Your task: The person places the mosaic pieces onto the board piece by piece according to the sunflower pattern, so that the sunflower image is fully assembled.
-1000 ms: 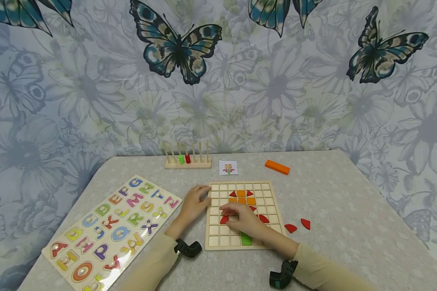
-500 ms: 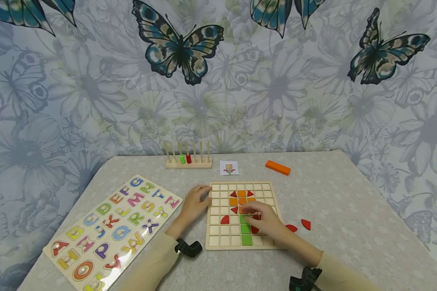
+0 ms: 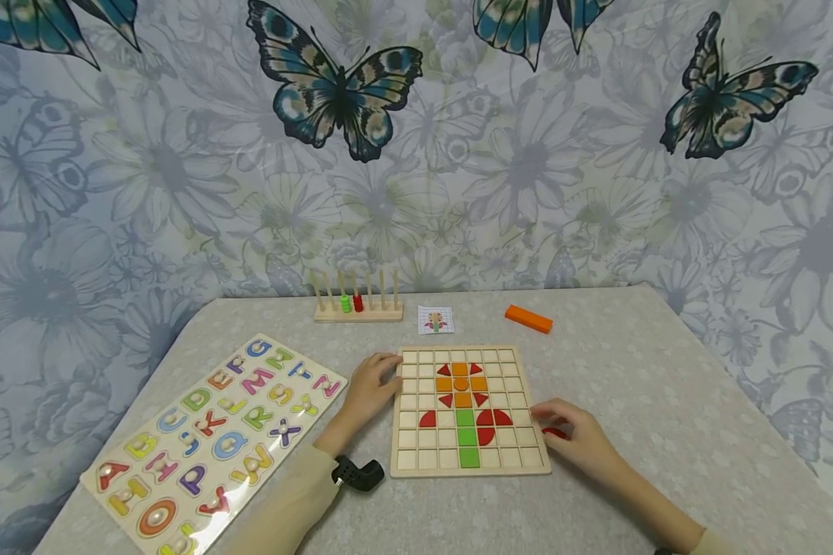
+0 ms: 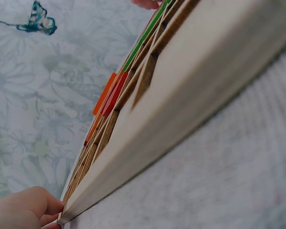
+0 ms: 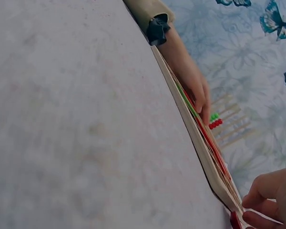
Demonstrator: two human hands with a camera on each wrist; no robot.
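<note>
A wooden grid board [image 3: 407, 460] lies flat, bearing orange squares [image 3: 478, 383], an orange disc, red triangles [image 3: 446, 401], green squares [image 3: 467, 436] and red quarter-circles [image 3: 486, 437]. Along its upper left edge my left hand [image 3: 369, 393] rests with its fingertips on the frame, also seen in the left wrist view. Beyond the right edge, my right hand [image 3: 583, 443] is low over the table, thumb and fingers apart around a loose red quarter-circle [image 3: 556, 433]. The right wrist view has that red piece [image 5: 235, 220] beside the board corner, just below the fingertips. A second loose quarter-circle is hidden by the hand.
An alphabet puzzle board [image 3: 211, 443] with knobbed letters lies at the left. Behind the grid board are a peg rack [image 3: 358, 314] with green and red beads, a pattern card [image 3: 435, 320] and an orange bar [image 3: 528, 318]. A butterfly-print cloth hangs behind the table.
My right hand has moved from over the left and middle of the board to the right, past its edge, uncovering the coloured pieces. My left hand stays at the left edge.
</note>
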